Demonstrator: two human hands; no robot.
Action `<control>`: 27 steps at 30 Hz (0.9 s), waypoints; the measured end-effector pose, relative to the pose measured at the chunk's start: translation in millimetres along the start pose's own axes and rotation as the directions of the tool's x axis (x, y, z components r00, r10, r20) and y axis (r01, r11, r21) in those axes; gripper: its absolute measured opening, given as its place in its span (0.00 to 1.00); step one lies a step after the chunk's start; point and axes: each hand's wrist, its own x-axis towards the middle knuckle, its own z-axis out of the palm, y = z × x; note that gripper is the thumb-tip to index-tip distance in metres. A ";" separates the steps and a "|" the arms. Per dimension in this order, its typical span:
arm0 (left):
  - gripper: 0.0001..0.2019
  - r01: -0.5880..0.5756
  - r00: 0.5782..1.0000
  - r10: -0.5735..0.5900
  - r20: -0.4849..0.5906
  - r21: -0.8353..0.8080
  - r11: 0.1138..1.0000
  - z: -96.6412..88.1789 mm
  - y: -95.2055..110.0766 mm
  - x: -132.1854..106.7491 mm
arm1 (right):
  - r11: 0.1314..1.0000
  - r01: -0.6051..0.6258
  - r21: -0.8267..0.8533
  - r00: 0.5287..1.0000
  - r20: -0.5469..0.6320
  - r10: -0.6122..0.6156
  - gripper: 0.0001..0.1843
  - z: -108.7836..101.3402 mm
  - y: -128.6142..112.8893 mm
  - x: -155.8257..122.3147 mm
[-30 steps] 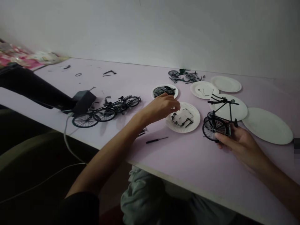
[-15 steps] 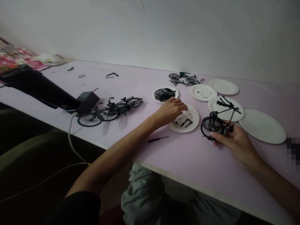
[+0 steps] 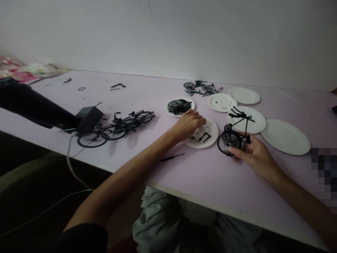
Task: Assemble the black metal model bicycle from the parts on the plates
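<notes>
Swung a little further round, the black model bicycle (image 3: 233, 135) was held upright in the right hand (image 3: 254, 154), its fingers and thumb pressed around the lower frame, just beside a smooth white paper plate (image 3: 256, 123). The left hand (image 3: 188, 124) curled over the edge of a ribbed paper plate (image 3: 213, 130) heaped with thin black parts; whether it pinched anything, I couldn't tell. A slim screwdriver (image 3: 172, 157) lay nearby on the lilac bench (image 3: 147, 88).
</notes>
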 end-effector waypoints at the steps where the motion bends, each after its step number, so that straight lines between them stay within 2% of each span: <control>1: 0.09 -0.005 1.000 0.005 0.009 0.020 1.000 -1.1 1.3 0.3 | 1.000 0.002 0.000 1.000 0.005 -0.002 0.38 -0.5 0.8 0.2; 4: 0.10 -0.013 0.999 0.010 0.045 0.055 0.998 -3.6 3.9 1.4 | 1.000 0.010 0.002 1.000 0.015 -0.010 0.39 -1.5 2.9 1.0; 7: 0.09 0.002 0.999 -0.002 0.048 -0.009 1.000 -5.1 2.9 1.0 | 1.000 0.010 0.008 1.000 0.017 -0.010 0.40 -1.4 2.6 1.1; 11: 0.13 0.010 0.999 -0.016 -0.027 -0.201 0.980 -12.2 0.8 -4.5 | 1.000 0.003 -0.001 1.000 0.020 -0.003 0.41 -0.6 -0.7 -0.6; 15: 0.11 -0.051 0.993 0.013 -0.117 -0.321 0.946 -23.1 5.3 -10.9 | 1.000 0.019 -0.006 0.999 0.039 -0.019 0.38 -1.7 -0.2 -1.6; 19: 0.08 -0.085 0.982 0.009 -0.190 -0.394 0.915 -29.9 23.0 -11.6 | 1.000 0.025 -0.018 0.999 0.047 -0.024 0.35 -2.2 2.6 -1.5; 23: 0.06 -0.167 0.958 0.025 -0.285 -0.488 0.857 -31.4 53.8 -7.7 | 0.999 0.029 -0.013 0.997 0.068 -0.028 0.34 1.5 0.2 -4.2; 27: 0.07 -0.209 0.939 0.042 -0.340 -0.472 0.856 -26.9 75.8 -4.6 | 0.999 0.007 -0.032 0.994 0.105 -0.003 0.33 7.1 -3.9 -8.9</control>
